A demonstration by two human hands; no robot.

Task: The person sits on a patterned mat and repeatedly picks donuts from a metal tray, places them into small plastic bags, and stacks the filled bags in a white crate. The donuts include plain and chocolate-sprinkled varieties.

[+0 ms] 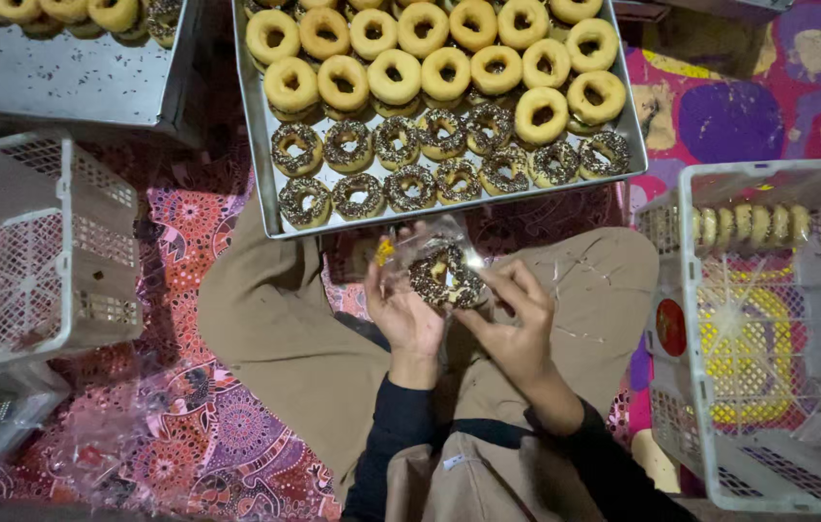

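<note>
Chocolate-sprinkled ring doughnut [445,277] inside crinkly clear plastic bag [430,253], above lap, near shallow metal tray [254,155]. Left hand [401,307] cupped beneath, steadying; right hand [510,319] fingers pinched on bag edge.

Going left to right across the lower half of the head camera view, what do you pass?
Empty white basket → left hand → sprinkled donut in a clear bag → right hand → white basket with bagged donuts.
</note>
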